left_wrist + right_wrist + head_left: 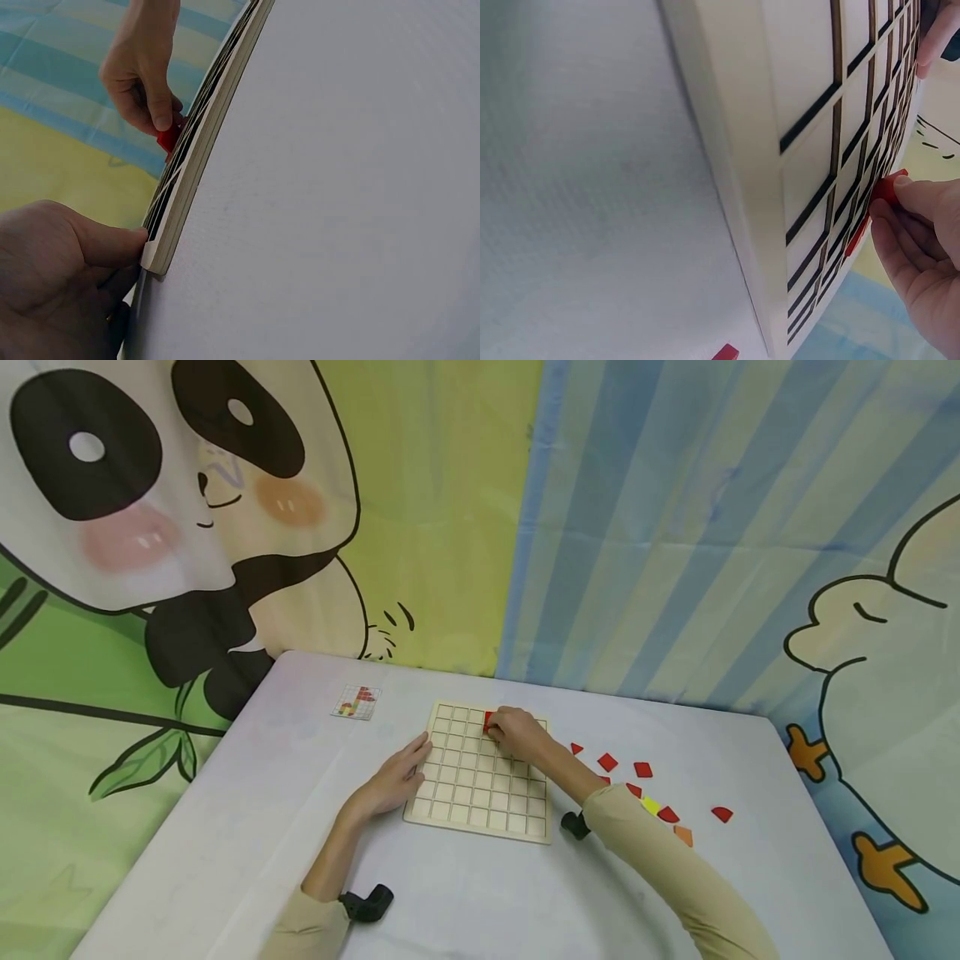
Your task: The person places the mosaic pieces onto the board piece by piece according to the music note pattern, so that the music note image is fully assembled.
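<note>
A pale wooden board (480,817) with a square grid lies on the table. My right hand (521,733) is over its far right part and pinches a red tile (886,189) between thumb and fingers, against the grid. Another red tile (856,237) lies on the board beside it in the right wrist view; the fingers partly hide both. My left hand (392,779) rests along the board's left edge with fingers extended. In the left wrist view its thumb (112,244) touches the board near a corner.
Right of the board lie several loose pieces, among them a red square (607,762), a yellow piece (650,806), an orange piece (683,836) and a red rounded piece (722,814). A small printed grid card (356,702) lies at the back left.
</note>
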A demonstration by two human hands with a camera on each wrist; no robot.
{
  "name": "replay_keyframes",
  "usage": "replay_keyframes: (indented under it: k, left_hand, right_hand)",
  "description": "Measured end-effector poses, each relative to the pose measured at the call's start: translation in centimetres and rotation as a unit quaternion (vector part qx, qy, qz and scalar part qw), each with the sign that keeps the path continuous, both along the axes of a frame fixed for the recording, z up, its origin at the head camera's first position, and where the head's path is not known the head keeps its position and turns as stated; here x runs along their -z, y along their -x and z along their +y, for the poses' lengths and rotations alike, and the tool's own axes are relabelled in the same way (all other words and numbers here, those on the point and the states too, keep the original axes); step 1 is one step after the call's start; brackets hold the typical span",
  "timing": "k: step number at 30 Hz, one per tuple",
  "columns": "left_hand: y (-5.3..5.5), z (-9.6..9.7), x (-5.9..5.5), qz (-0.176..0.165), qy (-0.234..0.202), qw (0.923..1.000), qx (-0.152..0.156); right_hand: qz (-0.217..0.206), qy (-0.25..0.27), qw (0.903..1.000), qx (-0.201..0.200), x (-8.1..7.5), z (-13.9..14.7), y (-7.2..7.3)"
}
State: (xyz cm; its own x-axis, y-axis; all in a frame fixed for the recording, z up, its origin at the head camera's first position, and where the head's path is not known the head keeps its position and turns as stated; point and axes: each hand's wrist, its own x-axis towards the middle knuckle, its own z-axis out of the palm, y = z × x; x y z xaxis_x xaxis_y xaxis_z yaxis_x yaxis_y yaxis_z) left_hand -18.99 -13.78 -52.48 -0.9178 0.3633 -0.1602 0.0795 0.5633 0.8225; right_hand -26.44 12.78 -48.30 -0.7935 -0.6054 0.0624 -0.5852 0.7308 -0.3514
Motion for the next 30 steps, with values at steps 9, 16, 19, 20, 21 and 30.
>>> replay_keyframes:
  k: [9,16,19,20,21,30]
  left_hand:
    - [-0.1,0.0,-0.3,0.009,0.004,0.9999,0.01]
    - [-0.1,0.2,-0.4,0.007,0.003,0.9999,0.012]
    - [0.0,0.3,-0.3,-0.001,0.0,1.0,0.009]
    - [-0.1,0.3,-0.3,-0.001,0.0,1.0,0.009]
    - [-0.1,0.3,-0.3,-0.002,-0.003,1.0,0.007]
    - [-0.1,-0.1,-0.5,-0.002,-0.005,1.0,0.006]
  right_hand:
    - [0.004,0.004,1.0,0.003,0.3,0.0,0.1]
    - [0.024,-0.019,0.9994,-0.014,0.1,0.3,-0.2]
    - [0.013,-0.02,0.9995,-0.021,-0.6,0.7,-0.6]
    - [0.009,-0.018,0.9995,-0.023,-0.8,0.9,-0.8]
    - [0.002,-0.021,0.9996,-0.019,-1.0,1.2,-1.1]
    - [-0.113,0.011,0.9934,0.016,-1.9,6.0,-7.9]
